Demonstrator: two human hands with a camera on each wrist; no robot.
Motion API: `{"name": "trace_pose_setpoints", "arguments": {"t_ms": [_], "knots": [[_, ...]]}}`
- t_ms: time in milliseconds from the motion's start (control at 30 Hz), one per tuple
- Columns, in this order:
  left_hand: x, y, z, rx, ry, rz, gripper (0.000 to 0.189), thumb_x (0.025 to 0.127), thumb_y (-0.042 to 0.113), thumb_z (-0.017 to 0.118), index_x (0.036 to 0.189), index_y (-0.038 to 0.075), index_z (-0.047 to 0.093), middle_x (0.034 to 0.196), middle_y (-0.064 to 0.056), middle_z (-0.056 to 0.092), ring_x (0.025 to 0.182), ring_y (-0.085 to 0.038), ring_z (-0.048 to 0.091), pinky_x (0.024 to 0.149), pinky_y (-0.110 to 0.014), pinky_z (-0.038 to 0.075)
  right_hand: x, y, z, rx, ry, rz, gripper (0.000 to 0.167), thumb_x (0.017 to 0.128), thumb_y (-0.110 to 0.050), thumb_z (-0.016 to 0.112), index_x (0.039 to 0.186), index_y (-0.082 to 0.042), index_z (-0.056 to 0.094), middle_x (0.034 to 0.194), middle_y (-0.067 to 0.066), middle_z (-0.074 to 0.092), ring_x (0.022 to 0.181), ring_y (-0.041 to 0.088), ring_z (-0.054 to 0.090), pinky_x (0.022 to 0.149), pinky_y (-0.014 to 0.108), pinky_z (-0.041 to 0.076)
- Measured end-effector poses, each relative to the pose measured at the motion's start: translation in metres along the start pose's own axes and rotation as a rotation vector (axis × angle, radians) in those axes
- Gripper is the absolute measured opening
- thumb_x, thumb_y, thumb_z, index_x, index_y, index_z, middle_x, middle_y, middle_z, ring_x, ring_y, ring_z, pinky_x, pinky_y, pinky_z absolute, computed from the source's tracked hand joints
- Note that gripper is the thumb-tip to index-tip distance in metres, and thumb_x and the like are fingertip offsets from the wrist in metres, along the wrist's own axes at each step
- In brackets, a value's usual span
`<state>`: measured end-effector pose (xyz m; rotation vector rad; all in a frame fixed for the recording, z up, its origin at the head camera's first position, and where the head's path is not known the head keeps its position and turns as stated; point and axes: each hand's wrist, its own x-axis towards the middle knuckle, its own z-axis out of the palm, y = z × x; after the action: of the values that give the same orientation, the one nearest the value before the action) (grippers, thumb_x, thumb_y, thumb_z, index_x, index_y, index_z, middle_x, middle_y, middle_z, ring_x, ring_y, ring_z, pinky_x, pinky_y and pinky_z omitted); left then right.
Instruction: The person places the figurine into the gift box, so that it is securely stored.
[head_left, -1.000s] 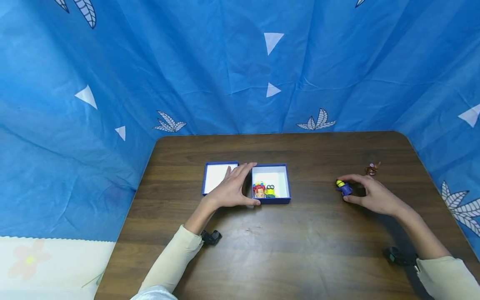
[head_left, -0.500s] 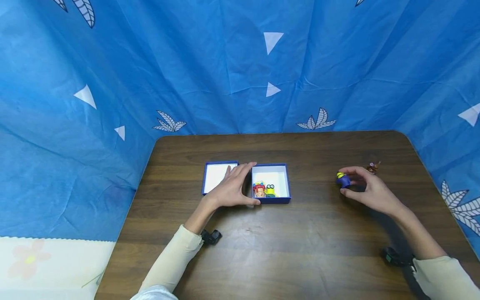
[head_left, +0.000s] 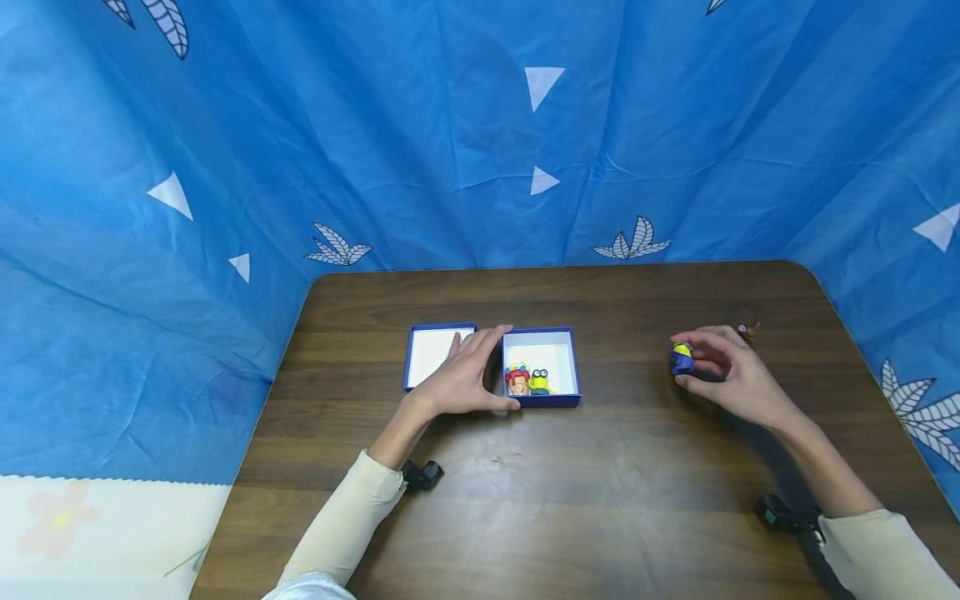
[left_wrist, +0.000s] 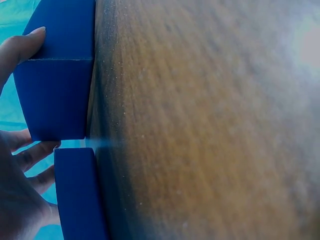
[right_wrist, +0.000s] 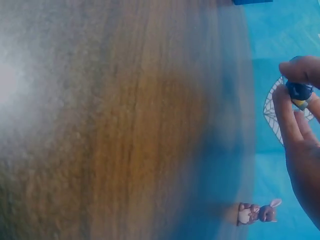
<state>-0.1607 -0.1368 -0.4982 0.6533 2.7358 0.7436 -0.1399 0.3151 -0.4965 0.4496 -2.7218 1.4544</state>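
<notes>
My left hand [head_left: 467,379] spans the left end of a blue box [head_left: 551,402] with a white inside, its thumb on the front wall. In the left wrist view the thumb presses the wall of the blue box [left_wrist: 57,100]. Inside the box stand a red-haired figurine [head_left: 518,380] and a yellow-green figurine with big eyes [head_left: 540,382]. To the right, my right hand [head_left: 742,379] pinches a small blue and yellow figurine [head_left: 682,358] between thumb and fingers. The right wrist view shows this figurine [right_wrist: 300,91] held up off the table.
The blue-rimmed box lid [head_left: 431,358], white inside, lies left of the box, partly behind the left hand. A small brown long-eared animal figurine [right_wrist: 255,213] stands beyond the right hand. A blue curtain [head_left: 480,133] hangs along the back edge of the wooden table [head_left: 540,517].
My right hand has lifted the blue and yellow figurine off the table and shifted slightly away and left, tilting it. The left hand and the box have stayed put.
</notes>
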Motion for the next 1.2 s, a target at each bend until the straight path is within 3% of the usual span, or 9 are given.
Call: {"name": "trace_pose_setpoints", "arguments": {"t_ms": [133, 267, 400, 600, 867, 1200], "knots": [[0.000, 0.000, -0.001, -0.006, 0.001, 0.002, 0.125, 0.075, 0.073, 0.087, 0.172, 0.032, 0.019, 0.177, -0.004, 0.032, 0.166, -0.031, 0.029, 0.135, -0.070, 0.007, 0.000, -0.001, 0.001, -0.075, 0.014, -0.053, 0.057, 0.084, 0.005, 0.088, 0.137, -0.010, 0.071, 0.136, 0.005, 0.060, 0.093, 0.005, 0.058, 0.077, 0.009, 0.052], [0.000, 0.001, -0.001, 0.000, -0.001, 0.003, 0.126, 0.075, 0.073, 0.087, 0.172, 0.032, 0.019, 0.177, -0.005, 0.032, 0.166, -0.031, 0.028, 0.135, -0.070, 0.007, -0.001, -0.003, 0.003, -0.115, 0.008, -0.043, 0.061, 0.086, 0.001, 0.088, 0.143, -0.015, 0.069, 0.130, 0.003, 0.066, 0.088, 0.009, 0.056, 0.072, 0.016, 0.050], [0.000, 0.001, -0.001, 0.005, -0.003, -0.001, 0.126, 0.075, 0.074, 0.087, 0.172, 0.032, 0.018, 0.177, -0.005, 0.031, 0.167, -0.031, 0.028, 0.135, -0.070, 0.007, 0.000, -0.004, 0.005, -0.095, 0.002, -0.018, 0.064, 0.088, -0.003, 0.088, 0.147, -0.014, 0.065, 0.123, 0.005, 0.069, 0.091, 0.006, 0.059, 0.075, 0.014, 0.052], [0.000, 0.000, 0.000, 0.000, 0.001, -0.003, 0.125, 0.075, 0.072, 0.087, 0.172, 0.032, 0.019, 0.176, -0.005, 0.033, 0.165, -0.031, 0.030, 0.135, -0.070, 0.007, 0.001, -0.004, 0.008, -0.055, 0.016, -0.011, 0.058, 0.086, -0.004, 0.090, 0.138, -0.014, 0.067, 0.121, 0.007, 0.073, 0.096, -0.002, 0.063, 0.080, 0.011, 0.053], [0.000, 0.001, -0.001, 0.001, -0.006, 0.000, 0.125, 0.075, 0.072, 0.087, 0.172, 0.031, 0.018, 0.176, -0.005, 0.033, 0.165, -0.030, 0.030, 0.135, -0.070, 0.007, -0.001, -0.004, 0.010, -0.036, 0.003, 0.032, 0.053, 0.089, -0.011, 0.090, 0.137, -0.018, 0.069, 0.124, 0.004, 0.074, 0.097, 0.002, 0.067, 0.084, 0.013, 0.056], [-0.001, 0.002, -0.002, -0.010, -0.007, -0.006, 0.125, 0.075, 0.072, 0.087, 0.172, 0.033, 0.018, 0.177, -0.004, 0.032, 0.166, -0.030, 0.029, 0.135, -0.070, 0.007, -0.003, -0.010, 0.008, -0.016, -0.024, 0.024, 0.050, 0.094, -0.011, 0.085, 0.140, -0.017, 0.068, 0.122, 0.002, 0.072, 0.097, 0.002, 0.067, 0.084, 0.015, 0.057]]}}
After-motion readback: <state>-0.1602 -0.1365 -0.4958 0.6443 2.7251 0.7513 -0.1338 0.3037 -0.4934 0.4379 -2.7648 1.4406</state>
